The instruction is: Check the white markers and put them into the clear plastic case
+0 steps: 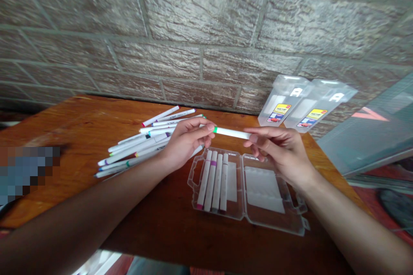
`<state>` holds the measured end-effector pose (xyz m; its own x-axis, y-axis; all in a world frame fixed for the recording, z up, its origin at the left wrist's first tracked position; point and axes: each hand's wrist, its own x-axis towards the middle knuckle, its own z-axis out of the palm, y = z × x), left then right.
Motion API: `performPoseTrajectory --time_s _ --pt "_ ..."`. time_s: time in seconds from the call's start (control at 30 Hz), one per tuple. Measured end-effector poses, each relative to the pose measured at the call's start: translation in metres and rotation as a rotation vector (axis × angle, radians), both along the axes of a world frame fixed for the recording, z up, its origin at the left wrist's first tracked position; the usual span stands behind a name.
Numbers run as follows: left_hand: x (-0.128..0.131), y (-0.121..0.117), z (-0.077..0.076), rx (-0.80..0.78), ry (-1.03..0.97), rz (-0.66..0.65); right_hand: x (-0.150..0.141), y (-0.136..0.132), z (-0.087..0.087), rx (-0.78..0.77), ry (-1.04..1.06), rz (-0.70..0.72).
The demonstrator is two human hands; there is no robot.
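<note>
Fingertips of the left hand [185, 142] pinch the green-marked end of a white marker [232, 132], while the right hand [285, 148] grips its other end between thumb and fingers; the barrel bridges the gap between them, nearly level. A light, even pinch in line with the barrel should suit it best, since pressure from one side could twist it loose. Below the fingers, a clear case [242, 189] lies open, four markers [211, 182] side by side in its left half and a white panel [263, 187] in the right; lifted knuckles would clear its rim. Loose markers [129, 148] lie heaped to the left of the left fingers, close enough that a low wrist might roll them. Beyond the right fingers, two translucent containers [298, 101] lean by the brick wall [193, 21], at the far edge of the wooden table [64, 124].
</note>
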<state>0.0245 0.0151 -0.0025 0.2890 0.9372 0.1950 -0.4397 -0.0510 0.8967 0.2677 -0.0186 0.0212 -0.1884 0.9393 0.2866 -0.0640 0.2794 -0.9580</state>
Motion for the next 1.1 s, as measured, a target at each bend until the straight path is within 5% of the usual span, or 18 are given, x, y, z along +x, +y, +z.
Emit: performPoseTrajectory --time_s 1.1 --pt "0.0004 -0.0015 0.0019 -0.035 0.000 0.012 0.0027 -0.0027 0.0031 -0.066 0.096 0.101"
